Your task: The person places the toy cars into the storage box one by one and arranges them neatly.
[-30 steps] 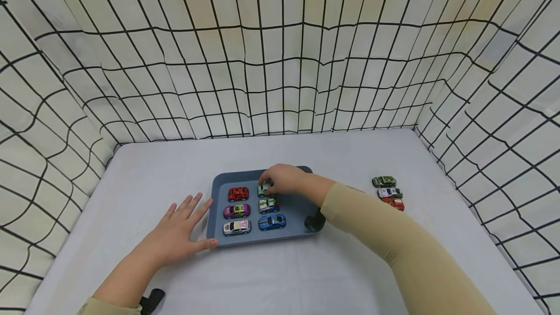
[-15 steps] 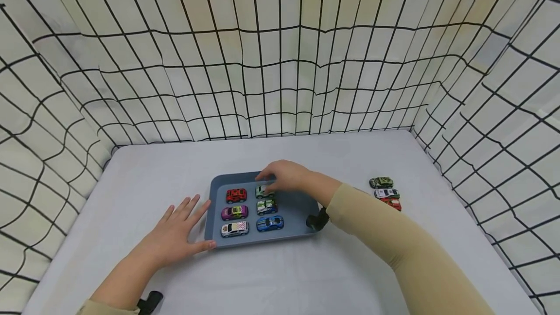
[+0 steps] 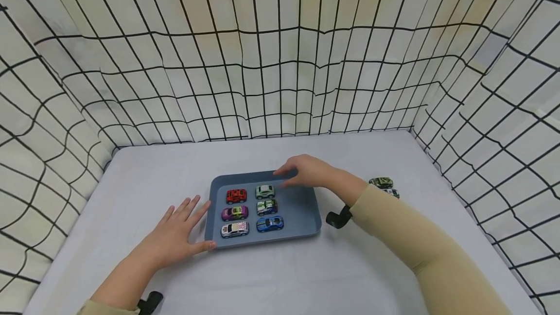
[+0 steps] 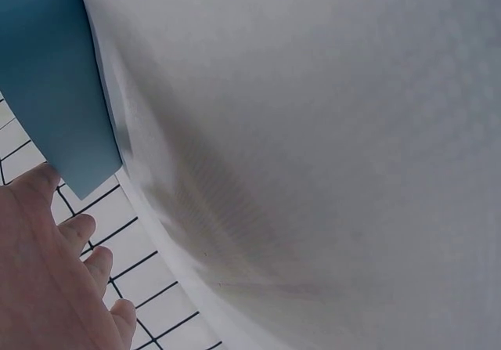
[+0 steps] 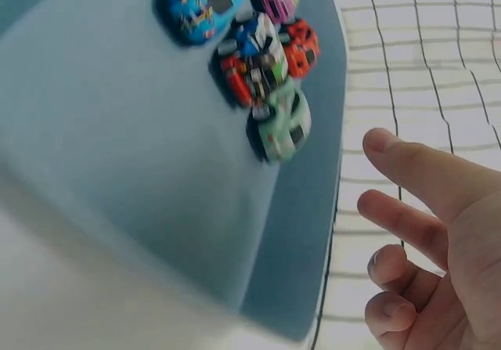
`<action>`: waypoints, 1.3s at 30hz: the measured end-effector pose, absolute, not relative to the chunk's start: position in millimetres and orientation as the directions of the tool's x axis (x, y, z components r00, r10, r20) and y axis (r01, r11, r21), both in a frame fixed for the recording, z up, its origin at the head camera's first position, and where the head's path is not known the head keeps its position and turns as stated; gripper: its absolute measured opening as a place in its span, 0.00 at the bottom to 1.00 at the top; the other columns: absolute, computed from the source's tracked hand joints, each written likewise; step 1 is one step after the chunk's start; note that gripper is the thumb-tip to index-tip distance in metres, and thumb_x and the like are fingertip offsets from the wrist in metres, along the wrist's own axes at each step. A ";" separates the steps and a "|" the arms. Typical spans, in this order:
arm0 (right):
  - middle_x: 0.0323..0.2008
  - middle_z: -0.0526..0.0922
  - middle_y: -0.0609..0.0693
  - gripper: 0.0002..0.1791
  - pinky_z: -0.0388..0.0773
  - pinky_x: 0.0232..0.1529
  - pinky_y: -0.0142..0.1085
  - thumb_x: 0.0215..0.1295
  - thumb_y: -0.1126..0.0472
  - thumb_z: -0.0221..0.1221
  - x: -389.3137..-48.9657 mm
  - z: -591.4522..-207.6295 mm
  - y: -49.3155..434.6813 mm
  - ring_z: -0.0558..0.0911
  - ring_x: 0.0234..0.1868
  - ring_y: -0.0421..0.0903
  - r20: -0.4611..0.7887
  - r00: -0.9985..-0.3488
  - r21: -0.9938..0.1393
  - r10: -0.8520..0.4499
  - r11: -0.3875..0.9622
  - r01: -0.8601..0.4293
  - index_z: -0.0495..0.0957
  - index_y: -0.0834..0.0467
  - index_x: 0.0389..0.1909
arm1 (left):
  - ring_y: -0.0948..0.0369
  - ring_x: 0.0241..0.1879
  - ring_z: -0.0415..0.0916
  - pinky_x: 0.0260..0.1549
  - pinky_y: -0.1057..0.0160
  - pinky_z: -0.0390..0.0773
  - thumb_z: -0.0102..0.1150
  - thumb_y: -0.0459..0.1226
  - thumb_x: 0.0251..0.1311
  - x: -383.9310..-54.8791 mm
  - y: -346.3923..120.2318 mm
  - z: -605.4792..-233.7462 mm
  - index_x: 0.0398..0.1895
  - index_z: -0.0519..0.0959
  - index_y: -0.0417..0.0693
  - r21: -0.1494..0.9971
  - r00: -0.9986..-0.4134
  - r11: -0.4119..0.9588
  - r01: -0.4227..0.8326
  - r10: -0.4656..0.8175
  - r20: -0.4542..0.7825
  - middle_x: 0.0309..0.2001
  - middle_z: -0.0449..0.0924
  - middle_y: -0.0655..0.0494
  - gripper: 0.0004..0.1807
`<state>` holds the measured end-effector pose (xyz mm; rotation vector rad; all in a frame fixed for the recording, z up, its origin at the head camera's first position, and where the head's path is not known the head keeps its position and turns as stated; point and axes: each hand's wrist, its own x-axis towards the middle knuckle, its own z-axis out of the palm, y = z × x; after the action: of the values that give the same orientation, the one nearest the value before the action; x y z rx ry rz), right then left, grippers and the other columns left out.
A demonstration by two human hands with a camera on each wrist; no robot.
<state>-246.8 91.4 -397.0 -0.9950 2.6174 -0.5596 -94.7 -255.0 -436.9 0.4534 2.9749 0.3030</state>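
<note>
Here, on the white counter [image 3: 280, 276], we see a blue-grey rectangular plastic-looking tray [image 3: 299, 218], the left hand [image 3: 177, 237] spread wide at its left end. The right hand [image 3: 302, 173] — fingers parted, holding nothing — hovers over the tray's far side. Inside, just left of that hand and slightly nearer us, sits a pale-green toy car [image 3: 265, 191], long axis side to side; the right hand is nearer.
</note>
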 end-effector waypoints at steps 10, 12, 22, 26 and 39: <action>0.53 0.83 0.50 0.23 0.78 0.36 0.35 0.61 0.54 0.69 -246.0 -393.8 166.6 0.77 0.40 0.45 -0.173 -0.772 -0.483 -0.611 0.736 -0.475 0.82 0.49 0.59 | 0.38 0.75 0.45 0.70 0.33 0.44 0.54 0.75 0.48 -94.6 -253.4 -436.6 0.78 0.56 0.50 0.199 -0.950 0.940 0.277 0.299 -0.092 0.76 0.50 0.38 0.60; 0.52 0.83 0.51 0.24 0.78 0.36 0.36 0.61 0.54 0.70 -244.8 -393.3 185.5 0.76 0.40 0.45 -0.185 -0.786 -0.478 -0.590 0.753 -0.453 0.82 0.49 0.59 | 0.38 0.75 0.46 0.70 0.33 0.44 0.54 0.75 0.48 -94.8 -253.7 -437.0 0.78 0.56 0.50 0.194 -0.949 0.939 0.283 0.304 -0.088 0.76 0.50 0.38 0.60; 0.54 0.81 0.52 0.21 0.79 0.38 0.39 0.64 0.56 0.66 -238.9 -394.1 276.4 0.78 0.44 0.48 -0.202 -0.853 -0.441 -0.481 0.823 -0.359 0.82 0.52 0.58 | 0.38 0.75 0.46 0.70 0.33 0.45 0.53 0.76 0.49 -95.7 -255.5 -438.6 0.78 0.56 0.50 0.195 -0.946 0.936 0.293 0.314 -0.083 0.76 0.50 0.38 0.60; 0.56 0.80 0.53 0.21 0.80 0.40 0.41 0.64 0.54 0.66 -236.9 -390.2 295.1 0.78 0.46 0.50 -0.223 -0.873 -0.433 -0.434 0.846 -0.310 0.82 0.52 0.58 | 0.38 0.75 0.46 0.70 0.33 0.44 0.53 0.76 0.49 -95.1 -256.0 -438.7 0.78 0.56 0.50 0.209 -0.945 0.933 0.292 0.315 -0.086 0.76 0.50 0.38 0.60; 0.56 0.80 0.59 0.21 0.80 0.50 0.52 0.65 0.58 0.65 -245.9 -398.1 321.8 0.79 0.54 0.58 -0.317 -0.854 -0.374 -0.412 0.882 -0.287 0.81 0.54 0.59 | 0.39 0.75 0.45 0.70 0.33 0.43 0.55 0.74 0.49 -94.2 -256.2 -437.8 0.78 0.56 0.51 0.214 -0.946 0.933 0.289 0.312 -0.086 0.77 0.49 0.39 0.59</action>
<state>-245.9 321.8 -398.1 -0.5151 2.6585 -0.4438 -94.2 -256.2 -437.8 0.4637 2.9717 0.3025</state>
